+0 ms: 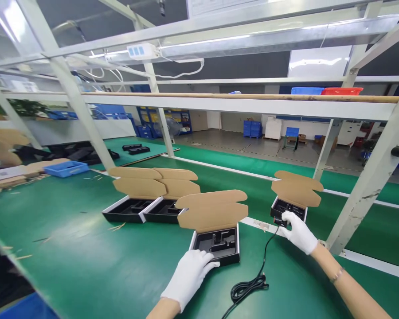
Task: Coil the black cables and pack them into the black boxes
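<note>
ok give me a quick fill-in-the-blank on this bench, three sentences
The white-gloved right hand grips a small black device whose coiled black cable lies on the ____ workbench.
The white-gloved left hand rests on a ____ moulded insert inside an open box with tan cardboard flaps.
A shallow ____ plastic tray sits farther off to the left.

green; black; blue

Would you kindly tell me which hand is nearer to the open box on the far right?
Right: the right hand is at the front edge of that box, gripping a small black part. The left hand is farther, resting on another open box.
</note>
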Demonstrator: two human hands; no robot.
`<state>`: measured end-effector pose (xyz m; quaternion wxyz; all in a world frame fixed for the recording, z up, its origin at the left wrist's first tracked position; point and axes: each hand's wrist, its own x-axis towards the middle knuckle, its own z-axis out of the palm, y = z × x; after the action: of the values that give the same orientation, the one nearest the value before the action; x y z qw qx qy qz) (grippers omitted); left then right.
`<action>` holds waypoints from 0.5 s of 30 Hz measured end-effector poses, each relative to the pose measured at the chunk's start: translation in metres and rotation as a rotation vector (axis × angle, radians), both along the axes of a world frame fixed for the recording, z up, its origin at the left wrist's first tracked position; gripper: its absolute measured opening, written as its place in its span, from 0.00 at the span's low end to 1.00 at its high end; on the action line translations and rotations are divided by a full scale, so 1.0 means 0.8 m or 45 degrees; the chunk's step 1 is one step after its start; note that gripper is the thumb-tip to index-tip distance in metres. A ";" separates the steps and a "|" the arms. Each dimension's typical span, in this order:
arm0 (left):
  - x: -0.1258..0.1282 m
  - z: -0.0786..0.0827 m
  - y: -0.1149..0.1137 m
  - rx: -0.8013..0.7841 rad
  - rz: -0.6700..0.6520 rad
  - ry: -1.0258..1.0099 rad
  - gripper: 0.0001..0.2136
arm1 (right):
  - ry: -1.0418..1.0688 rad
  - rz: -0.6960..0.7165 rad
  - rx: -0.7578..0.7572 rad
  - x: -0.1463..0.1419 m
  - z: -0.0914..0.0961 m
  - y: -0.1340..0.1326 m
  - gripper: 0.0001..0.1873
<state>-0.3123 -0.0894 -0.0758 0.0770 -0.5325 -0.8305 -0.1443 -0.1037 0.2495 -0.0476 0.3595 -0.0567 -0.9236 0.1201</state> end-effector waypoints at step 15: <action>0.201 0.002 0.035 0.148 -0.162 -1.776 0.39 | -0.127 0.002 -0.055 0.031 0.089 -0.127 0.12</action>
<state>-0.1514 -0.0616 -0.0740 -0.4538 -0.3583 -0.6443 -0.5005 -0.0792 0.1480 0.0238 0.3116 -0.0696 -0.9376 0.1374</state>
